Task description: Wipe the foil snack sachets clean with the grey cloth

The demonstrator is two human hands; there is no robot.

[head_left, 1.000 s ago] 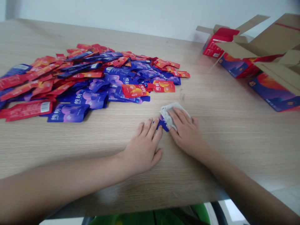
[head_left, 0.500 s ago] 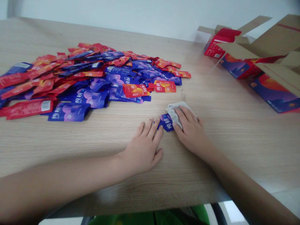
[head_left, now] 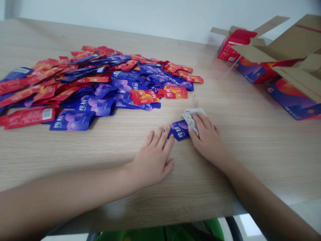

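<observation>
A blue-purple sachet (head_left: 179, 130) with white lettering lies flat on the wooden table (head_left: 105, 144). The fingertips of my left hand (head_left: 155, 154) rest on its left end; the fingers are stretched out and the hand lies flat. My right hand (head_left: 206, 137) holds a folded whitish cloth (head_left: 192, 118) and presses it onto the sachet's right end, which is hidden under cloth and fingers. Behind my hands to the left spreads a big heap of red sachets (head_left: 31, 118) and blue sachets (head_left: 72, 120) of the same kind.
At the right stand open cardboard boxes with raised flaps: a small red box (head_left: 227, 47) at the back, a blue and red box (head_left: 250, 71), and another blue box (head_left: 288, 100) nearest. A pale wall (head_left: 150, 20) borders the table's far side.
The cloth under my right hand has slid a little to the right along the sachet, so more of its printed face shows. My left hand has stayed on the sachet's left end.
</observation>
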